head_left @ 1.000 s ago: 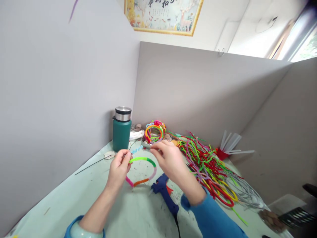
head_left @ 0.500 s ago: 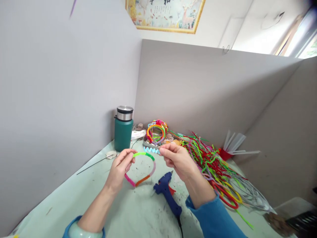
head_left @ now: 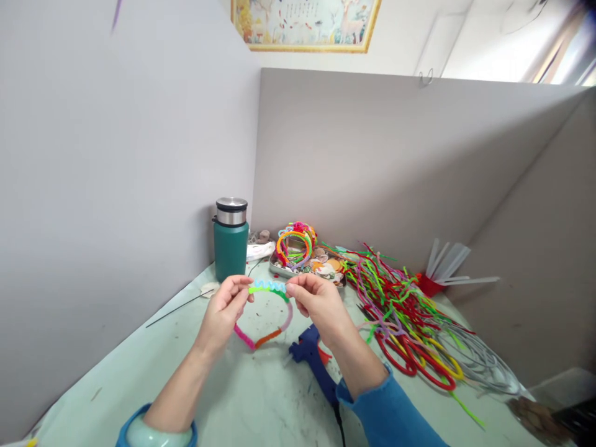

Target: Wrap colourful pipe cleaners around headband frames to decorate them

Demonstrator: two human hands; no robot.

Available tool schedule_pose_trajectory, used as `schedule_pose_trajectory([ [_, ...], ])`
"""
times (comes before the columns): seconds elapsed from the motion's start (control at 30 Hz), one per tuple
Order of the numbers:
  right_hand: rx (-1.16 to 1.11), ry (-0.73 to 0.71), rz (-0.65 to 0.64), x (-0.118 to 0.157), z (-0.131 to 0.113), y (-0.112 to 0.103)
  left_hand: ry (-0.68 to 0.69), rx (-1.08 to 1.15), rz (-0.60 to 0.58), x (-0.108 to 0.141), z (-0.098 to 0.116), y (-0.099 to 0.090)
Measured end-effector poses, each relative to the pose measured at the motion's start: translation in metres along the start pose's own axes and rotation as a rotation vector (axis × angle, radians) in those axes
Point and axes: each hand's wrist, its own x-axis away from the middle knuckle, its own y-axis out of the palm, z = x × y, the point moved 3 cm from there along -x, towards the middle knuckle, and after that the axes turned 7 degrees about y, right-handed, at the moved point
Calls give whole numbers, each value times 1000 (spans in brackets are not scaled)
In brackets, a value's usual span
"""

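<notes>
A ring of fuzzy stems in green, lilac, orange and pink (head_left: 269, 336) hangs between my hands above the table. My left hand (head_left: 222, 310) pinches its upper left part, at the light green section. A light blue wavy strip (head_left: 269, 285) lies along the top of the ring, its right end pinched by my right hand (head_left: 318, 304). Whether the strip's left end touches my left fingers is hard to tell. Just below my right hand, a blue glue gun (head_left: 314, 360) rests on the table.
A green bottle (head_left: 231, 245) stands at the back left. Behind my hands, a tin (head_left: 278, 269) holds discs and colourful rings. Many fuzzy stems (head_left: 395, 298) are heaped on the right, beside a red cup (head_left: 429, 285) of white sticks. Grey partitions (head_left: 372, 161) enclose the table.
My right hand has moved left, bringing the light blue wavy strip from beside the ring to its top edge. My left hand still holds the ring in nearly the same place.
</notes>
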Motion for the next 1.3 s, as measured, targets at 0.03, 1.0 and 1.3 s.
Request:
schedule_pose_trajectory([
  [0.03, 17, 6, 0, 0, -1, 0, 19, -18, -9, 1, 1, 1],
  [1.0, 138, 67, 7, -1, -5, -2, 110, -132, -90, 8, 8, 7],
  [1.3, 153, 68, 11, -5, 1, -1, 132, -170, -61, 9, 9, 7],
])
